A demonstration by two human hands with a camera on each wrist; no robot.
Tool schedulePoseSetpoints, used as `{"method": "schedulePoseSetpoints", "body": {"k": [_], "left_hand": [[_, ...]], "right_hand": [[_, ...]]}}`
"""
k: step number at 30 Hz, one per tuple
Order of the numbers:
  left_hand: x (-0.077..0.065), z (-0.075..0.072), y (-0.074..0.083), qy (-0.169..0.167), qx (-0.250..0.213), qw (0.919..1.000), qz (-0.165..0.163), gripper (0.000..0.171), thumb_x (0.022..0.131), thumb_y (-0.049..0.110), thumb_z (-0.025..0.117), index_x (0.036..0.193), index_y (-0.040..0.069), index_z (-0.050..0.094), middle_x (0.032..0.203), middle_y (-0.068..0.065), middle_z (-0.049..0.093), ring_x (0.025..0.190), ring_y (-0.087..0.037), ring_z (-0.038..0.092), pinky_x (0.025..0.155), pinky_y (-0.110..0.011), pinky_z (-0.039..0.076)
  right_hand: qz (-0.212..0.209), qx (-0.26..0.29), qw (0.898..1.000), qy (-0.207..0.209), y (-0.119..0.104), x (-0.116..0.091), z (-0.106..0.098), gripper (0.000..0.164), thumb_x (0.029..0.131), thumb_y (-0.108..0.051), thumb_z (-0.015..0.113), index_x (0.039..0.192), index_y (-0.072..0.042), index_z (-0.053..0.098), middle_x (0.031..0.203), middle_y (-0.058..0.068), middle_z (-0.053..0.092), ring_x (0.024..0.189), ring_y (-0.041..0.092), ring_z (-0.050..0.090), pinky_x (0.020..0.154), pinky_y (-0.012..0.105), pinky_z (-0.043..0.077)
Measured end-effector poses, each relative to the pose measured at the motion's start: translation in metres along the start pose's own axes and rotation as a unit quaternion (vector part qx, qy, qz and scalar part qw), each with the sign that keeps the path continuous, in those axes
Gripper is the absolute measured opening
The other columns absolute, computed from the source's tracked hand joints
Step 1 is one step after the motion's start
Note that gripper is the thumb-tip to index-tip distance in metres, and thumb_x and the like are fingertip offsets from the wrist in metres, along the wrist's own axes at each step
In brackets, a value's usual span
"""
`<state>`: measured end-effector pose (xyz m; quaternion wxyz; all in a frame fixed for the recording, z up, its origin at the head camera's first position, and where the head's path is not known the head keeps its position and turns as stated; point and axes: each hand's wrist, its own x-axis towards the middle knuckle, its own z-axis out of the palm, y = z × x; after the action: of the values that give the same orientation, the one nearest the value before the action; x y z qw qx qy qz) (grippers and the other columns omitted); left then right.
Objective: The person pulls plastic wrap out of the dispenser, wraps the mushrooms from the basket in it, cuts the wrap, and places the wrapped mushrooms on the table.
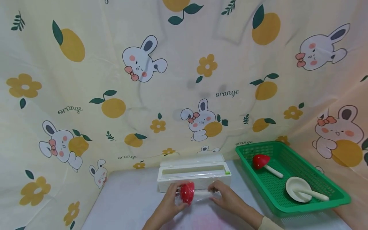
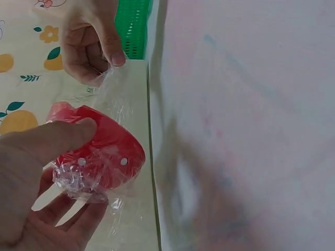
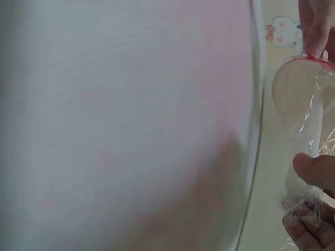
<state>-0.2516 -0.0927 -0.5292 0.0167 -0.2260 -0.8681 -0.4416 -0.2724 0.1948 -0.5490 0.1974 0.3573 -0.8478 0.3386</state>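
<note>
Left hand (image 1: 169, 204) grips red ladle (image 1: 187, 193) near edge of box (image 1: 201, 181).

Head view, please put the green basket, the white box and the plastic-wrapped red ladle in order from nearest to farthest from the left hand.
From the left hand:
1. The wrapped red ladle, held in its fingers.
2. The white box, lid raised, just behind the ladle.
3. The green basket, farther off on the right side.
</note>
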Motion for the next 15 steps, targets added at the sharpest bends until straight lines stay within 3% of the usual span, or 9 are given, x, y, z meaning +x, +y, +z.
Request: {"method": "schedulePoseSetpoints", "body": {"k": [8, 15], "left_hand": [[0.001, 0.005, -0.008, 0.006, 0.021, 0.9992, 0.032, 0.084, 0.076, 0.005, 0.086, 0.143, 0.024, 0.040, 0.137, 0.003, 0.045, 0.124, -0.017, 0.049, 0.099, -0.035, 0.051], [0.003, 0.005, -0.011, 0.006, 0.078, 0.9965, 0.026, 0.081, 0.078, 0.013, 0.086, 0.144, 0.024, 0.042, 0.131, 0.007, 0.048, 0.120, -0.014, 0.054, 0.100, -0.039, 0.051]], "right_hand": [[0.016, -0.005, 1.000, -0.019, 0.009, -0.003, 0.005, 0.034, 0.077, 0.001, 0.083, 0.102, -0.012, 0.063, 0.102, -0.004, 0.062, 0.091, 0.014, 0.064, 0.078, 0.031, 0.058], [0.018, -0.013, 0.999, -0.044, 0.012, 0.000, 0.004, 0.031, 0.078, 0.002, 0.082, 0.102, -0.010, 0.066, 0.102, -0.001, 0.063, 0.094, 0.014, 0.064, 0.082, 0.031, 0.057]]}}
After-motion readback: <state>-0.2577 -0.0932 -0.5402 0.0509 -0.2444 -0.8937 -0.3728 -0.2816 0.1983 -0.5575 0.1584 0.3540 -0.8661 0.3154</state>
